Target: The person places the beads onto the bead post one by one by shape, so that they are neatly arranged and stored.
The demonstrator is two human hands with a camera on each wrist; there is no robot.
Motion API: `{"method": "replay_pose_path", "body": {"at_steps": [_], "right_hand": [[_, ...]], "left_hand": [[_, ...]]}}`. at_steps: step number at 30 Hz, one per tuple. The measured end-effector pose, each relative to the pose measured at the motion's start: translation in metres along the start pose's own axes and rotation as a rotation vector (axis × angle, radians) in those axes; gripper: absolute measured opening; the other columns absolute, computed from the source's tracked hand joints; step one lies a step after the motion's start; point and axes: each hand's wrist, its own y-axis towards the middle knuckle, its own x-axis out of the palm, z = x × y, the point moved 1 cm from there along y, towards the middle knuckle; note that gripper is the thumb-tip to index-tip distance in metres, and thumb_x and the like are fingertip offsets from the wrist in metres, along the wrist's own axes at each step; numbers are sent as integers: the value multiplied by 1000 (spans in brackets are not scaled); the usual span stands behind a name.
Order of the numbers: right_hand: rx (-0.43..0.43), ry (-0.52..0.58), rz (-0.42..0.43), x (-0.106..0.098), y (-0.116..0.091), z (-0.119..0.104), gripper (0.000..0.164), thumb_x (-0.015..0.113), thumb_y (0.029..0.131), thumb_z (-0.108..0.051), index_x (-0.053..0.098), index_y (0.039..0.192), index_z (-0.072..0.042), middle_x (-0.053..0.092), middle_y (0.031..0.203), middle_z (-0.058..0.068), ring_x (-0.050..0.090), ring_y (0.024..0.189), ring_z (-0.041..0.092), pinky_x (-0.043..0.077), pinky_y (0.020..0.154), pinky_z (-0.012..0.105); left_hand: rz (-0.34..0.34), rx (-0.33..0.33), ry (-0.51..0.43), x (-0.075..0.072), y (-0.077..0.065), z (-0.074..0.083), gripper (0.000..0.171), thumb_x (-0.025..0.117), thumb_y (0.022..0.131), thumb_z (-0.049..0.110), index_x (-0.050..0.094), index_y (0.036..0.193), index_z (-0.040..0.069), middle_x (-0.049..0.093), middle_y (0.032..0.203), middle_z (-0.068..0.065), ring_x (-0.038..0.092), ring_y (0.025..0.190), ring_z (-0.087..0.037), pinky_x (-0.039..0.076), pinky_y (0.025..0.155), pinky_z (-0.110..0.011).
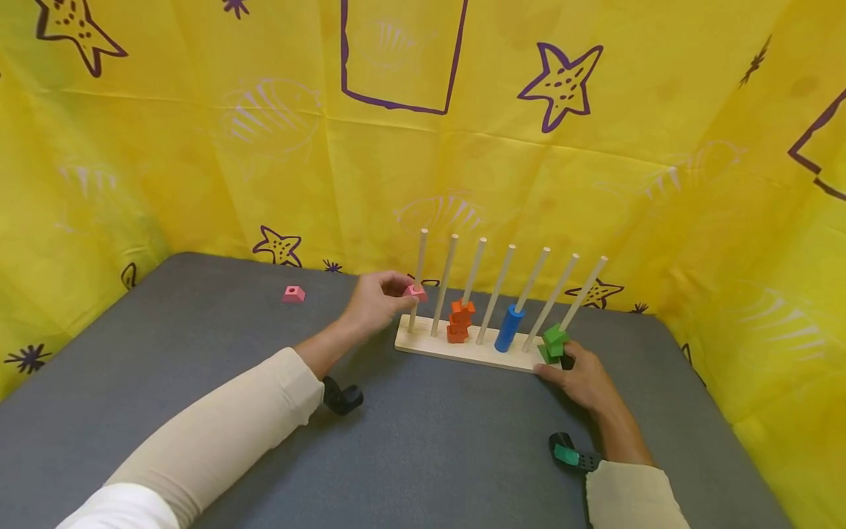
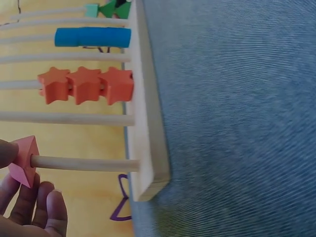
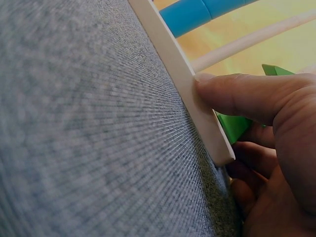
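Note:
My left hand (image 1: 372, 307) pinches a pink wedge-shaped block (image 2: 25, 160) between thumb and fingers. The block is threaded on the leftmost peg (image 2: 84, 163), well above the base. My right hand (image 1: 584, 373) grips the right end of the wooden base (image 1: 463, 351), its thumb (image 3: 237, 94) against the front edge and the other fingers partly hidden behind. Beside those fingers, green blocks (image 1: 555, 339) sit on the rightmost peg. Orange star-shaped blocks (image 2: 85, 85) are stacked on the third peg from the left, and blue cylinders (image 1: 510, 328) on the fifth.
A loose pink block (image 1: 294, 294) with a hole lies on the grey table (image 1: 423, 455), left of the pegged base. A yellow patterned cloth (image 1: 370, 162) hangs behind and at both sides. Dark devices (image 1: 342, 397) are at both wrists.

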Motion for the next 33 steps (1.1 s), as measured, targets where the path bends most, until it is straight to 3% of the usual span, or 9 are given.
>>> {"method": "replay_pose_path", "body": {"at_steps": [11,17,22,33], "right_hand": [[4,-1,3,0,-1,-1,47,74,85,-37,56,103,3,49,108,18,45,96,35,37,76,44],[5,-4,2,0,0,0,47,74,86,-37,56,103,3,48,108,18,45,96,35,36,75,43],[3,-3,3,0,0,-1,47,74,86,-36,56,104,3,48,108,18,45,96,35,36,76,44],[-4,-11,12,0,0,-1,44,74,86,-35,56,100,2,49,105,18,45,95,35,36,74,42]], "left_hand": [[19,-84,90,6,-5,-23,25,77,79,-1,70,103,-2,67,94,-10,59,86,-25,51,73,-30],[7,-118,90,10,-7,-35,25,78,78,-3,70,101,-2,67,93,-10,58,85,-25,49,70,-28],[-2,-123,115,10,-8,-38,22,78,78,-3,70,99,-2,66,89,-9,58,83,-23,49,68,-28],[-59,-220,225,9,-9,-47,26,75,76,-5,71,101,-1,64,90,-9,57,82,-24,49,66,-30]]}}
